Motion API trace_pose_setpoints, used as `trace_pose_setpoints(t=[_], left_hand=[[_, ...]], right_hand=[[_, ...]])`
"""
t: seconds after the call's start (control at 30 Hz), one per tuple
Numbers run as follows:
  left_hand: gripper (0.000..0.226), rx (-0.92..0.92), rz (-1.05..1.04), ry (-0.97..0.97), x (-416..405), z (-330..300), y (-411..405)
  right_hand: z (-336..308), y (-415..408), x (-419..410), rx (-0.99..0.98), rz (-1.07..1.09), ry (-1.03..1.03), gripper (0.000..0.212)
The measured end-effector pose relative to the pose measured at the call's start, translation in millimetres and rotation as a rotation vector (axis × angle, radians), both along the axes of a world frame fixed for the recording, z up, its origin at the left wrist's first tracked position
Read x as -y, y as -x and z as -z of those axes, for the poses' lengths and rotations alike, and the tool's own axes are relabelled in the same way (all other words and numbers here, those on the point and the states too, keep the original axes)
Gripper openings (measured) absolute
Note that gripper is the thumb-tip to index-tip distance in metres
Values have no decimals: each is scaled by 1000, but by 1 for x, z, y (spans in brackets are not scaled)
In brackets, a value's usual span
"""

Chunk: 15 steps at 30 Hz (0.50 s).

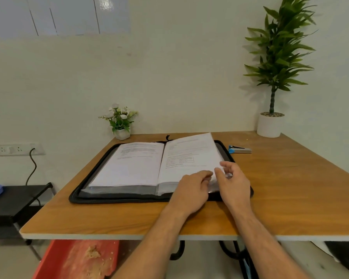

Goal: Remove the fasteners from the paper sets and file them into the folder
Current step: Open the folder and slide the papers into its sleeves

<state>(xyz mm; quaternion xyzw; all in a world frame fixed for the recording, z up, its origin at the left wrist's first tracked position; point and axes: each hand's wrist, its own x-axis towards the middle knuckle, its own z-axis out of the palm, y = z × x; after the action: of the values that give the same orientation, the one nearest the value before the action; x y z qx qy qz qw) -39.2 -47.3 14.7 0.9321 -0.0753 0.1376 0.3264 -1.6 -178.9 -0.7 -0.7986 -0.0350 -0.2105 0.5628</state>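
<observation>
table [290, 198]: matt wood | folder [129, 199]: black cloth | sleeves [117, 188]: glossy plastic

I find the table [113, 222] bare in front of the folder [129, 198] and to its right, giving open passage there. A stapler [240, 149] lies just beside the folder's far right corner. A flower pot [122, 133] and a plant [269, 125] stand along the back edge against the wall.
</observation>
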Motion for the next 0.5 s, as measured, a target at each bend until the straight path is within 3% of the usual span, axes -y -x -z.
trace_pose_setpoints(t=[0.17, 0.23, 0.3, 0.33, 0.4, 0.5], left_hand=[[40, 125, -375, 123, -48, -13, 1], [40, 91, -598, 21, -80, -18, -1], [46, -159, -840, -234, -113, -20, 0], [59, -324, -917, -279, -129, -21, 2], [95, -546, -986, -179, -156, -19, 7], [122, -600, -990, -78, -179, -13, 8]], right_hand=[[3, -7, 5, -41, 41, 125, 26], [4, -8, 6, -41, 36, 121, 25], [4, -8, 6, -32, 36, 130, 24], [4, -8, 6, -23, 36, 136, 24], [4, -9, 6, -13, 38, 151, 25], [3, -9, 6, -15, 30, 159, 24]])
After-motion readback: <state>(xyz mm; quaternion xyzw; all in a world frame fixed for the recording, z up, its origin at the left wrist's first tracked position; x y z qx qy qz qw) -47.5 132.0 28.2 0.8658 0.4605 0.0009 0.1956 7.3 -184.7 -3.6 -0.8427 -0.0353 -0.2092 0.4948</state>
